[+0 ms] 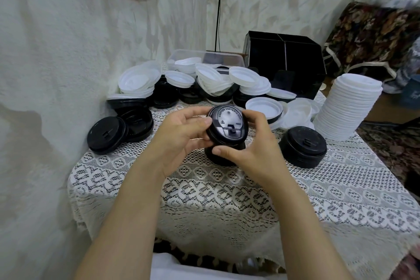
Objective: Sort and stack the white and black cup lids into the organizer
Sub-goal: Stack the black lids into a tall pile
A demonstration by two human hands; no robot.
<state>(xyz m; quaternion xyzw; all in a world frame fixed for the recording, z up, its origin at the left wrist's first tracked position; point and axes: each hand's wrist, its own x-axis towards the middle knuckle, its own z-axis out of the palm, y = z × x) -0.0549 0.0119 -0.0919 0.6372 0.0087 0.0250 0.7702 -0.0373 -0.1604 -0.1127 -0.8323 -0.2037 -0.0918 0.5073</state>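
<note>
A stack of black cup lids point(227, 129) is held over the middle of the lace-covered table point(227, 193), its top lid tilted toward me. My left hand point(179, 134) grips its left side and my right hand point(254, 143) curls round its right side and front. A mixed heap of white and black lids point(204, 84) lies behind. The black organizer point(286, 61) stands at the back right with dividers inside. A tall stack of white lids point(347, 107) leans at the right, and a short stack of black lids point(303, 145) sits beside it.
More black lids point(118, 129) lie at the table's left edge against the white wall. A clear plastic tub point(204, 57) sits behind the heap. A patterned seat point(372, 36) stands beyond the table's right side. A cable hangs down the wall.
</note>
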